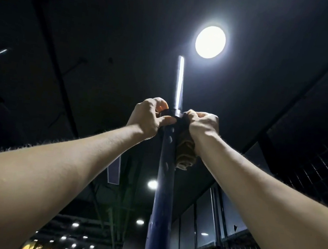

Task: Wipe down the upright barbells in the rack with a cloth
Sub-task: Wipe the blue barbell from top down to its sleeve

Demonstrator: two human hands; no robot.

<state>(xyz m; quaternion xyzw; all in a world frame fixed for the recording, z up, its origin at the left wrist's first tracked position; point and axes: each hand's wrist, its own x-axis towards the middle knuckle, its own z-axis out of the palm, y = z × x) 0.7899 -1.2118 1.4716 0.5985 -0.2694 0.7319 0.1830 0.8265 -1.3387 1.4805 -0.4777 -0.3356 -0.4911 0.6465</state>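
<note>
An upright barbell (167, 165) is seen from below, rising toward a round ceiling lamp (210, 42). Its collar is gripped by the left hand (149, 117); a brown cloth (185, 149) is clutched against the shaft by the right hand (204, 124).

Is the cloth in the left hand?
No, the brown cloth hangs from the right hand; the left hand grips the barbell bare.

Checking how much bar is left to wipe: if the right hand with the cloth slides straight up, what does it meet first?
Likely only the barbell's bare silver sleeve; beyond its tip the way looks free.
</note>
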